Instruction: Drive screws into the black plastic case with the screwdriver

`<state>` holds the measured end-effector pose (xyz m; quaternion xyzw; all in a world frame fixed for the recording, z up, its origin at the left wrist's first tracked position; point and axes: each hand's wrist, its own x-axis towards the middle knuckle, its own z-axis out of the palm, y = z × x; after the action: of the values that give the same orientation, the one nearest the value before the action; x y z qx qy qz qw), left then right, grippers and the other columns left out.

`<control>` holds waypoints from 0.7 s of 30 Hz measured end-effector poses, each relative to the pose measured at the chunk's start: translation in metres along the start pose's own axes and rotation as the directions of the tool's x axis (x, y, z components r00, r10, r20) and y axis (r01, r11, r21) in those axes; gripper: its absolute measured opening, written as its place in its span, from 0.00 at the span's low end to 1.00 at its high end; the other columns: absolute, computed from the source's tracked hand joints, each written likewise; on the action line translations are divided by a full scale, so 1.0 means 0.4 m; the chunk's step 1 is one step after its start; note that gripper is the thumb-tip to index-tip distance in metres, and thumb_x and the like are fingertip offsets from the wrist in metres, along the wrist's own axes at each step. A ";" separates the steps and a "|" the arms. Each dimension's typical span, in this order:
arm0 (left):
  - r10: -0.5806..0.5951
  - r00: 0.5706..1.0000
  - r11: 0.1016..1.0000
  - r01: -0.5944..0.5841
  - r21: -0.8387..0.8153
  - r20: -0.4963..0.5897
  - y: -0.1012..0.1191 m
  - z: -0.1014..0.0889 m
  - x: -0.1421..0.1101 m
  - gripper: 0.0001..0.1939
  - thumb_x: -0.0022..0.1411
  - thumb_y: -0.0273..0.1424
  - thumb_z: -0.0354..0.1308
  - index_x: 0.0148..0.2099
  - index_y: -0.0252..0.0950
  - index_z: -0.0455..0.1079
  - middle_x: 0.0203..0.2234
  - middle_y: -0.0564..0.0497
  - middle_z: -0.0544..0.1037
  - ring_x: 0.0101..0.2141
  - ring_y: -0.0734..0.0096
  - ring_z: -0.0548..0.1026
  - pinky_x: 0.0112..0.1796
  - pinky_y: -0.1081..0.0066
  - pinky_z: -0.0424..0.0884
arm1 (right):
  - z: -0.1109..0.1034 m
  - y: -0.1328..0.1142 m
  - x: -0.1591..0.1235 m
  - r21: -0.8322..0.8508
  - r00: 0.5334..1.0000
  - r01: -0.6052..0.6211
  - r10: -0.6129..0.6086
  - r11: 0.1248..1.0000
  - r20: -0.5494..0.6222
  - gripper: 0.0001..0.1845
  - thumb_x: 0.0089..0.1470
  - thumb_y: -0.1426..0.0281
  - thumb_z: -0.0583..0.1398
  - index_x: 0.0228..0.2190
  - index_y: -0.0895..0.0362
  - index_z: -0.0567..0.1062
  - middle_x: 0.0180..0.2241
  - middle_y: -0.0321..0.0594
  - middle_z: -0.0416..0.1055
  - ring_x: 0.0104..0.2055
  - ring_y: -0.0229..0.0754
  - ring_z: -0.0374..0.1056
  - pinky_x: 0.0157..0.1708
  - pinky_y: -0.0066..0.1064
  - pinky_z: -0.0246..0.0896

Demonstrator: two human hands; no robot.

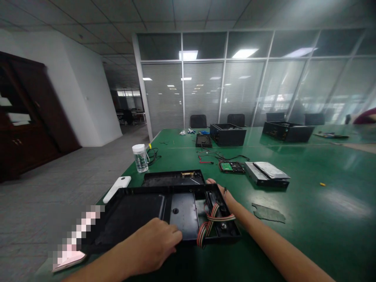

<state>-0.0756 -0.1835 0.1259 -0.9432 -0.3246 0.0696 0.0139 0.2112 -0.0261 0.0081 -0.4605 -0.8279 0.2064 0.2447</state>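
A black computer case panel [183,213], shallow with raised edges, lies in front of me, its near side tilted towards me. Striped ribbon cables [213,219] hang over its right end. My left hand [158,243] is closed round the near edge, fingertips partly hidden. At the far right corner, my right hand [219,188] grips the same panel, with most of its fingers out of sight behind the edge. Just beyond is a second black panel [167,179] with a brass-coloured strip on it.
A water bottle [140,158] and a white phone [117,188] are on the left of the green table [317,219]. To the right lie a circuit board [231,167], a silver drive [267,174] and a dark flat scrap [268,212]. Black computer cases [227,135] stand farther back.
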 end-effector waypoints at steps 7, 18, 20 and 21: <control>-0.001 0.998 0.999 0.003 -0.032 0.066 0.016 0.098 0.011 0.05 0.59 0.27 0.53 0.39 0.37 0.64 0.34 0.49 0.74 0.32 0.63 0.74 0.32 0.66 0.70 | -0.087 0.181 -0.049 -0.484 0.918 -0.373 0.237 0.792 -0.319 0.16 0.55 0.68 0.51 0.44 0.58 0.68 0.50 0.51 0.63 0.49 0.50 0.63 0.44 0.37 0.58; -0.046 0.986 0.989 0.068 -0.131 0.162 -0.094 0.114 0.078 0.12 0.54 0.41 0.58 0.35 0.38 0.72 0.28 0.49 0.76 0.30 0.62 0.74 0.29 0.70 0.68 | -0.017 0.047 -0.024 -0.032 0.981 -0.020 0.013 0.999 -0.193 0.19 0.56 0.57 0.48 0.30 0.56 0.70 0.25 0.36 0.68 0.28 0.38 0.63 0.30 0.28 0.55; 0.006 0.987 0.983 0.024 -0.181 0.160 -0.131 0.105 0.113 0.15 0.58 0.44 0.52 0.35 0.38 0.72 0.27 0.50 0.76 0.28 0.66 0.74 0.27 0.72 0.67 | -0.008 0.033 -0.027 -0.079 0.987 -0.009 -0.004 0.997 -0.160 0.18 0.56 0.57 0.49 0.29 0.56 0.71 0.26 0.36 0.69 0.28 0.39 0.63 0.30 0.28 0.54; 0.032 0.992 0.983 -0.010 -0.181 0.118 -0.151 0.104 0.137 0.15 0.61 0.42 0.49 0.36 0.39 0.72 0.27 0.51 0.76 0.29 0.68 0.74 0.28 0.73 0.67 | -0.006 0.031 -0.028 -0.103 0.988 -0.010 -0.006 0.995 -0.151 0.17 0.56 0.58 0.49 0.30 0.55 0.71 0.26 0.37 0.69 0.28 0.39 0.63 0.31 0.28 0.54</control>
<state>-0.0757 -0.1030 0.0823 -0.9380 -0.3199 0.0971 -0.0917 0.2260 -0.0295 0.0004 -0.4878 -0.8160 0.1281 0.2824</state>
